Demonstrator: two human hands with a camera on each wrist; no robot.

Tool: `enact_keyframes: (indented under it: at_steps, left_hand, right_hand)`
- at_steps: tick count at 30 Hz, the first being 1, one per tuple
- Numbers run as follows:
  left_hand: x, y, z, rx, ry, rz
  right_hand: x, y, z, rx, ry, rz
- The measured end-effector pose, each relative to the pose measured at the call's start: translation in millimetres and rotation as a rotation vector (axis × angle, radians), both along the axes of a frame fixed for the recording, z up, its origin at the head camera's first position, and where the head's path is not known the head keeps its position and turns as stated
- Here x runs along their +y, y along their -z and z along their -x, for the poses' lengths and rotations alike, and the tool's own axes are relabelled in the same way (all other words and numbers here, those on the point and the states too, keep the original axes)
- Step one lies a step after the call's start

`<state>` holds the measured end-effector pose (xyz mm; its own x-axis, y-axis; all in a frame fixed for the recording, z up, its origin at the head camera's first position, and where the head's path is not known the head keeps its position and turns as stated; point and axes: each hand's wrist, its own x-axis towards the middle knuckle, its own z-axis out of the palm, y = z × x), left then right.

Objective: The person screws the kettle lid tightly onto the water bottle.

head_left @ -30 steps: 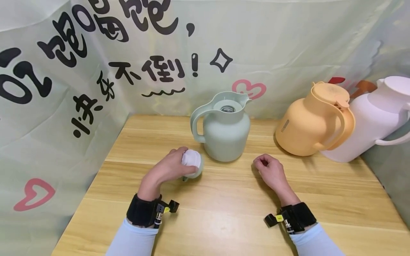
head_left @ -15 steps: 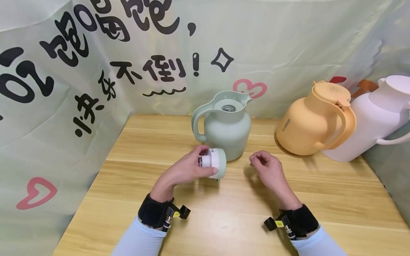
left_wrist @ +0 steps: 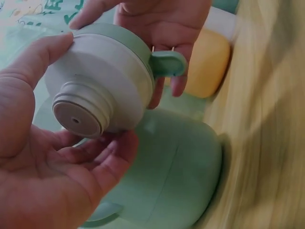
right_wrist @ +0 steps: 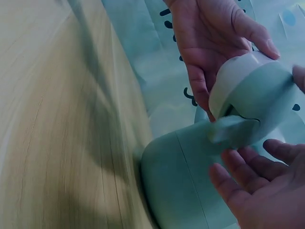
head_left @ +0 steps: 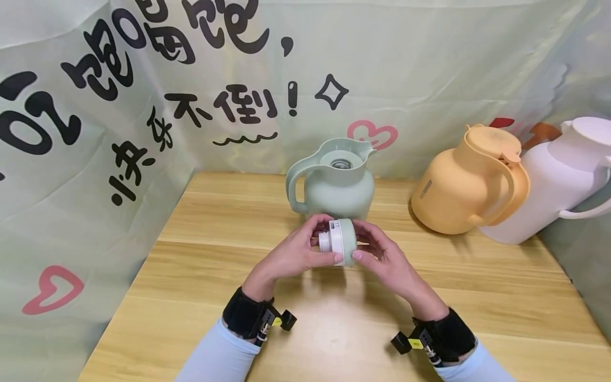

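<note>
My left hand point(head_left: 291, 253) grips a thermos lid point(head_left: 338, 242) by its white side, with thumb and fingers on opposite edges. The lid is tipped sideways: its threaded stopper points left, its pale green top right. In the left wrist view, a green lever point(left_wrist: 167, 63) sticks out from its rim. My right hand point(head_left: 389, 260) is around the green top, thumb near its edge, fingers spread and loosely bent; firm contact cannot be told. Behind the hands stands the green thermos jug point(head_left: 338, 188), upright and lidless, its mouth showing; the lid and hands hide its lower front.
An orange thermos jug point(head_left: 460, 183) and a pale pink one point(head_left: 556, 175) stand at the table's right. A printed cloth backdrop point(head_left: 420, 69) encloses the back and sides. All stands on a wooden table point(head_left: 229, 212).
My left hand has brought the lid rightward to the front of the green jug, turning it onto its side. My right hand has moved left and its fingers have spread around the lid.
</note>
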<state>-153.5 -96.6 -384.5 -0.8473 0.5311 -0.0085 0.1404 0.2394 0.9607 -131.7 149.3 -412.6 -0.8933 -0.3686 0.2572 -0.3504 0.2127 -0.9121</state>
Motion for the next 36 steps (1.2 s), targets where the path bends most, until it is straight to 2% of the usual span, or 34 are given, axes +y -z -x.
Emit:
enact_keyframes:
  at_steps: [2, 5, 10, 13, 16, 18, 22, 24, 25, 27, 30, 33, 36]
  left_hand:
    - [0.6, 1.5, 1.4, 0.006, 0.013, -0.021]
    - [0.9, 2.9, 3.4, 0.034, 0.024, -0.028]
    - [0.7, 1.1, 3.9, 0.067, 0.020, 0.013]
    - [-1.8, -4.9, 1.8, 0.102, -0.033, 0.069]
    - [-8.3, -14.3, 1.5, 0.158, -0.143, 0.067]
    - [-14.5, -20.9, 3.9, 0.191, -0.259, 0.021]
    - [-28.3, -33.8, 14.0, 0.221, -0.534, -0.104]
    - [-33.4, -39.1, 21.3, 0.247, -0.629, -0.140]
    - [-35.0, -41.9, 25.1, 0.260, -0.656, -0.139]
    - [-36.4, -45.9, 33.3, 0.277, -0.673, -0.122]
    - [-33.9, -49.9, 45.1, 0.279, -0.626, -0.084]
    - [-29.2, -50.0, 55.1, 0.243, -0.570, -0.051]
    - [-24.7, -47.4, 63.7, 0.207, -0.544, -0.030]
  right_hand:
    - [-1, -0.2, 0.2, 0.017, -0.030, -0.003]
    - [-2, -1.9, 0.7, 0.029, -0.030, -0.002]
    - [-3, -5.3, 2.6, 0.074, 0.030, -0.029]
    - [0, -9.3, 5.7, 0.121, 0.092, -0.080]
    - [7, -17.7, 9.4, 0.156, 0.153, -0.136]
    - [12, -25.9, 12.2, 0.167, 0.177, -0.158]
    - [22, -46.4, 18.8, 0.190, 0.197, -0.182]
    - [26, -57.0, 22.6, 0.212, 0.203, -0.176]
    - [27, -62.6, 24.5, 0.226, 0.210, -0.178]
    - [30, -73.9, 28.6, 0.261, 0.223, -0.175]
    - [33, -91.8, 35.0, 0.315, 0.243, -0.175]
    - [35, -110.6, 42.5, 0.351, 0.254, -0.183]
    - [34, -129.3, 53.0, 0.359, 0.252, -0.207]
